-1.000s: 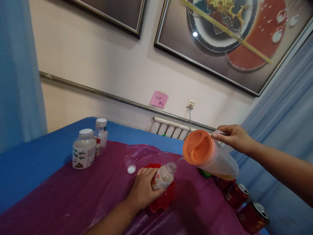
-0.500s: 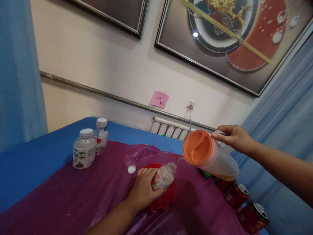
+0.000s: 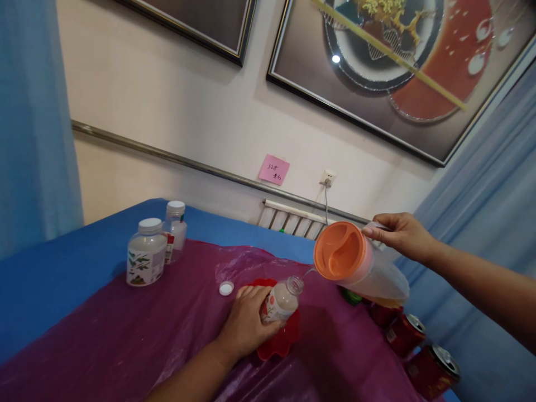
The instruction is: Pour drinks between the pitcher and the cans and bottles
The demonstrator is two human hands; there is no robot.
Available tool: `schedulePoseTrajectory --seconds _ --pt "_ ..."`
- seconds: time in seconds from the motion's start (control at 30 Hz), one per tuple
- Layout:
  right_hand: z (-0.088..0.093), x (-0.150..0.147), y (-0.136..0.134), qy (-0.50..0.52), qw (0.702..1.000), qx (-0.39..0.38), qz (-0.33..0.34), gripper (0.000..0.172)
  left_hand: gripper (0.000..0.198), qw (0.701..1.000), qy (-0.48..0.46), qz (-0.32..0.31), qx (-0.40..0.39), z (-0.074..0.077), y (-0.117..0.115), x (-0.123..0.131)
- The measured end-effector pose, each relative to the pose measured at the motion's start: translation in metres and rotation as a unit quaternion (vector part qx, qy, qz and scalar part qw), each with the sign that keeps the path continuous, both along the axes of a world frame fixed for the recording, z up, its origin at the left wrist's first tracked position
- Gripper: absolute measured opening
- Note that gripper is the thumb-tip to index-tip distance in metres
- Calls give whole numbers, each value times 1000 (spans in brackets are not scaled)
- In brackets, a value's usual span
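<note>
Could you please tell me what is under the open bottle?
A red dish is under the bottle, on the purple sheet. The bottle and left grip cover part of the dish, so anything there cannot be seen.

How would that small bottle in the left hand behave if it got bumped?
The small bottle would probably tip easily, since the left hand holds it at a lean. Its body looks round, so it might roll if it ended up on its side. It is uncapped, so any liquid inside could spill.
</note>
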State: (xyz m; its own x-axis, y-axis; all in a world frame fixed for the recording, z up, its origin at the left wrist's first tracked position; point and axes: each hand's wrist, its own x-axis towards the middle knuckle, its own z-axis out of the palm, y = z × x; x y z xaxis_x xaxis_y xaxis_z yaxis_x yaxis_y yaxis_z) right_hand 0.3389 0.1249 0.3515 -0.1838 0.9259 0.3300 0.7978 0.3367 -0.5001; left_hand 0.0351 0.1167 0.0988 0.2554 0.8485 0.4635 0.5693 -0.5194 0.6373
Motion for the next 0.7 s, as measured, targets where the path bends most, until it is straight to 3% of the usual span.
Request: schedulePoseTrajectory --seconds 0.7 --pt "1 4 0 -7 1000 -1 -1 63 56 1000 -8 -6 -3 -3 1 0"
